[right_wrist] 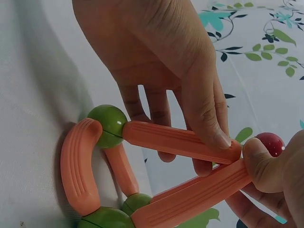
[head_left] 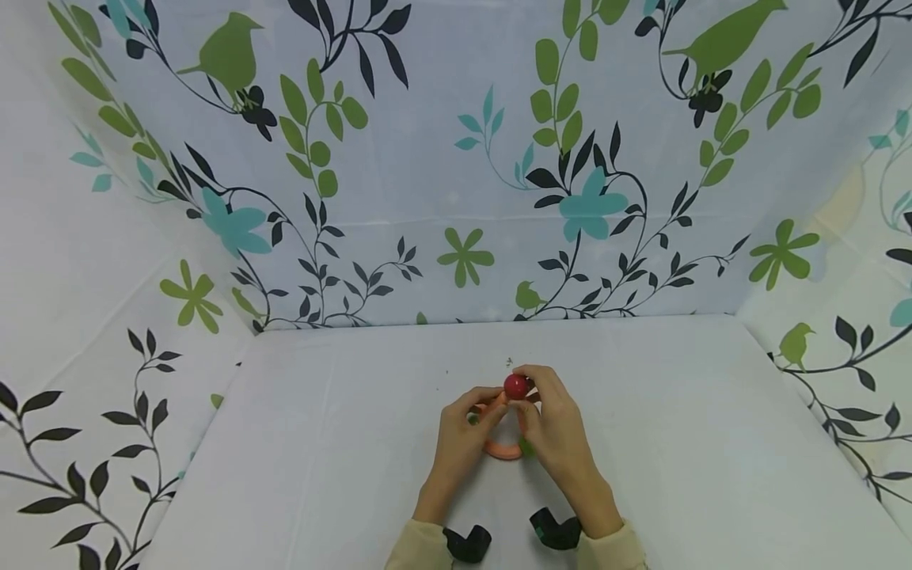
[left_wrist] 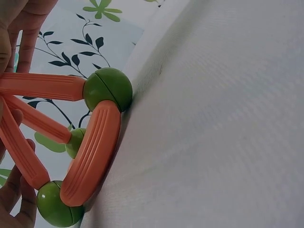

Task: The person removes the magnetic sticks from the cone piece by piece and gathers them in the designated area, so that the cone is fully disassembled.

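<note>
Ribbed orange rods [right_wrist: 183, 142] slope together from a base of green balls [left_wrist: 108, 90] and curved orange pieces [left_wrist: 92, 152], like a toy building-set frame. Its base sits on the white table. A red ball [head_left: 516, 387] is at the peak. My left hand [head_left: 459, 431] pinches an orange rod near its upper end, thumb on top and fingers beneath. From the other side my right hand [head_left: 559, 431] holds the red ball between its fingers, with the thumb at the rod ends just below. The fingers partly hide where rods and ball meet.
The white tabletop [head_left: 342, 443] stretches out on both sides of the frame. Behind it hangs a cloth [head_left: 427, 158] printed with leaves, birds and flowers, continuing along the sides. Black devices [head_left: 556, 529] are worn at both wrists, beside the pale sleeves [head_left: 613, 550].
</note>
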Action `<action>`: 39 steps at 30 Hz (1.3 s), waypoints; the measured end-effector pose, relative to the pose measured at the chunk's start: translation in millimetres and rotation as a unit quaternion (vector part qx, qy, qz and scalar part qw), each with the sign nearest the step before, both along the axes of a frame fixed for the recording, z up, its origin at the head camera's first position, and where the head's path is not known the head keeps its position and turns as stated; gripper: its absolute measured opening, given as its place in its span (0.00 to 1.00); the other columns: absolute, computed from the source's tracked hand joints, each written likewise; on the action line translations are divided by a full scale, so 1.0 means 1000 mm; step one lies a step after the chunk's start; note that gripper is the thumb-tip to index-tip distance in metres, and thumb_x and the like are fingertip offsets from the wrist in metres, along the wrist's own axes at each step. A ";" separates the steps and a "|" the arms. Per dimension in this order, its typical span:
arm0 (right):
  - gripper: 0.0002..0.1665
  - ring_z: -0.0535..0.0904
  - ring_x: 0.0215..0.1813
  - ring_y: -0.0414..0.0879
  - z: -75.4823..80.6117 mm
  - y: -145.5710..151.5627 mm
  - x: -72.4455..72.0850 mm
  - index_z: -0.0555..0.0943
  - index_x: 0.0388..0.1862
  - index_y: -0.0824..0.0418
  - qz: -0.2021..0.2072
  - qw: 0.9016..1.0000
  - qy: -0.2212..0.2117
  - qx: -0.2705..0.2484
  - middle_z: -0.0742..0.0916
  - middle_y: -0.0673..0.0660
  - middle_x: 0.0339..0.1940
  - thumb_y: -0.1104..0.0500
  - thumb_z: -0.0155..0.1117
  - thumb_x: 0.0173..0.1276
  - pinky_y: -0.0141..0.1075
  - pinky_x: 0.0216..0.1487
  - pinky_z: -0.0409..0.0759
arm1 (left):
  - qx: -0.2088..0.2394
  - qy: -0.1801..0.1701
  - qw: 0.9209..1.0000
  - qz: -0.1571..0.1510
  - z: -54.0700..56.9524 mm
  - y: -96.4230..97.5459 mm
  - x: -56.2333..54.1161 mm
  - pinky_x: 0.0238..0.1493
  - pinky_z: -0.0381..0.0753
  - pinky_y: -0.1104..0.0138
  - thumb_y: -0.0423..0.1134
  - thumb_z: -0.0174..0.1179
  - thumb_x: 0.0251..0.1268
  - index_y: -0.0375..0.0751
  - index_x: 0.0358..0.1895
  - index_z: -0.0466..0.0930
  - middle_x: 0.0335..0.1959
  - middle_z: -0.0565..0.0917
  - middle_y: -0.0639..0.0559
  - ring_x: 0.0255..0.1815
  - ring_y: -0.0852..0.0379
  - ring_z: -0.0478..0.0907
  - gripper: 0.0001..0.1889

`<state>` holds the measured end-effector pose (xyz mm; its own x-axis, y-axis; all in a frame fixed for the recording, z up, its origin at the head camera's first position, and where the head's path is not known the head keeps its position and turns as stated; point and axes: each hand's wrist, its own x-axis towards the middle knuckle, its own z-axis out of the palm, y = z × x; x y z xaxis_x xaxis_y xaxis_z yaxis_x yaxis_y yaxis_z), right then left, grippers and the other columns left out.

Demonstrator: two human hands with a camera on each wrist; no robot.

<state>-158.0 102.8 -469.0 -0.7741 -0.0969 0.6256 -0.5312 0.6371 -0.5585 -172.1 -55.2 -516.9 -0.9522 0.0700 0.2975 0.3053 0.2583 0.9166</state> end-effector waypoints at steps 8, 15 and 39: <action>0.31 0.85 0.46 0.48 -0.001 0.000 -0.001 0.78 0.58 0.64 0.012 1.000 0.011 0.012 0.84 0.59 0.53 0.77 0.77 0.56 0.41 0.44 0.89 | 0.008 0.010 1.000 0.001 0.001 0.001 0.000 0.45 0.79 0.68 0.38 0.71 0.66 0.56 0.51 0.89 0.45 0.92 0.59 0.42 0.62 0.81 0.12; 0.32 0.87 0.48 0.49 0.002 0.000 0.000 0.78 0.58 0.64 0.005 0.999 0.021 0.032 0.84 0.60 0.55 0.77 0.77 0.55 0.39 0.45 0.89 | 0.006 -0.008 1.000 -0.006 0.002 0.000 -0.001 0.42 0.76 0.70 0.39 0.71 0.67 0.57 0.52 0.89 0.46 0.91 0.59 0.43 0.61 0.80 0.12; 0.30 0.88 0.52 0.51 0.007 0.000 0.002 0.80 0.58 0.62 -0.010 0.997 0.024 0.077 0.83 0.59 0.56 0.71 0.80 0.57 0.38 0.48 0.89 | 0.001 -0.010 1.000 -0.010 -0.001 -0.002 0.000 0.45 0.78 0.70 0.46 0.70 0.68 0.57 0.53 0.88 0.48 0.91 0.60 0.45 0.59 0.81 0.12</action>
<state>-155.9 102.9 -461.7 -0.7464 -0.1804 0.6406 -0.5415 0.7241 -0.4271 -172.5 -57.2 -518.0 -0.9565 0.0894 0.2776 0.2914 0.2503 0.9233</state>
